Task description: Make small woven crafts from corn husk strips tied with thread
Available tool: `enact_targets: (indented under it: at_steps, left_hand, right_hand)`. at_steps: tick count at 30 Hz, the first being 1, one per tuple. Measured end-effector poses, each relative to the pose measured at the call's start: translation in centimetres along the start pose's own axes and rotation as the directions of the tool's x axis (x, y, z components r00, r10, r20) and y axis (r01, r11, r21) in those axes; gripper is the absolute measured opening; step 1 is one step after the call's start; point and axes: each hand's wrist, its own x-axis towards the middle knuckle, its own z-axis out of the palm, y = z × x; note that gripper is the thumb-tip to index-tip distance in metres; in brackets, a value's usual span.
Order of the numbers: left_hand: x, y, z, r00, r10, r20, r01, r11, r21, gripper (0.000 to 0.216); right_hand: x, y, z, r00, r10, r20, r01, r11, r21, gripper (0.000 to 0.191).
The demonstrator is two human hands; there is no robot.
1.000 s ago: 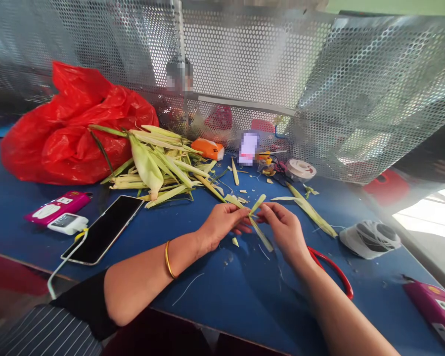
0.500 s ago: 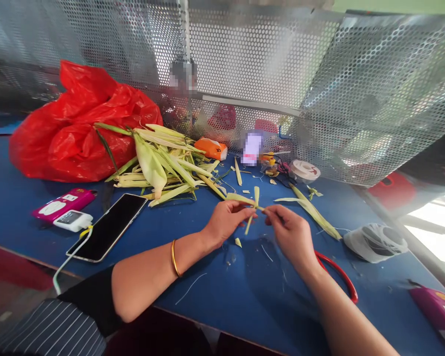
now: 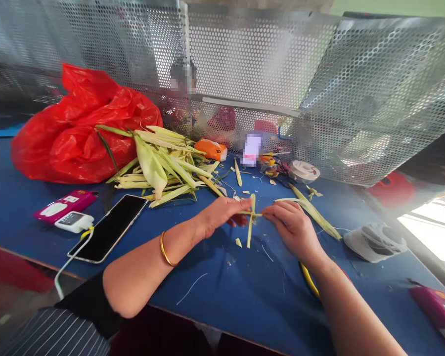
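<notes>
Over the blue table (image 3: 244, 296), my left hand (image 3: 222, 215) and my right hand (image 3: 291, 225) meet at a narrow yellow-green leaf strip (image 3: 249, 230). Both hands pinch it where a thin crosswise piece passes through; the strip stands nearly upright between my fingertips. A gold bangle (image 3: 165, 249) sits on my left wrist. A small cut leaf scrap (image 3: 238, 242) lies just below my left hand.
A pile of green-yellow leaves (image 3: 163, 165) lies in front of a red plastic bag (image 3: 81, 128). At left are a phone (image 3: 107, 227), a white charger (image 3: 74, 221) and a pink power strip (image 3: 65, 204). A tape roll (image 3: 304, 171), a long leaf (image 3: 313, 212), a white fan (image 3: 374, 242) and perforated metal screens (image 3: 263, 64) surround the work area.
The leaf strip has turned from slanting to nearly upright between my fingers. My left forearm has lifted and the hands have shifted slightly right.
</notes>
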Motion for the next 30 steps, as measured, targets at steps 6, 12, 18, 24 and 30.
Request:
enact_targets:
  at_steps: [6,12,18,24,30]
  left_hand:
    - [-0.3,-1.3,1.4,0.996,-0.057,0.073,0.063,0.995,-0.082,0.026]
    - [-0.1,-1.0,1.2,0.971,-0.2,0.131,0.234,0.906,-0.354,0.018]
    - [0.2,-0.9,0.7,0.939,-0.196,0.283,0.341,0.65,-0.679,0.008]
    - [0.4,-1.3,0.4,0.918,-0.113,0.379,0.369,0.594,-0.715,0.015]
    - [-0.2,-1.0,0.8,0.924,-0.142,0.354,0.344,0.714,-0.61,0.011]
  right_hand:
    - [-0.1,0.3,0.4,1.0,0.007,0.03,-0.007,1.0,-0.021,0.02]
    - [-0.5,0.5,1.3,0.956,0.293,-0.032,-0.283,0.943,0.172,0.013]
    - [-0.5,1.0,2.0,0.778,0.626,-0.052,-0.481,0.647,0.592,0.035]
    - [-0.3,-0.8,2.3,0.869,0.457,0.191,-0.48,0.685,0.548,0.023]
    - [-0.4,-1.4,2.7,0.901,0.412,0.135,-0.426,0.781,0.456,0.023]
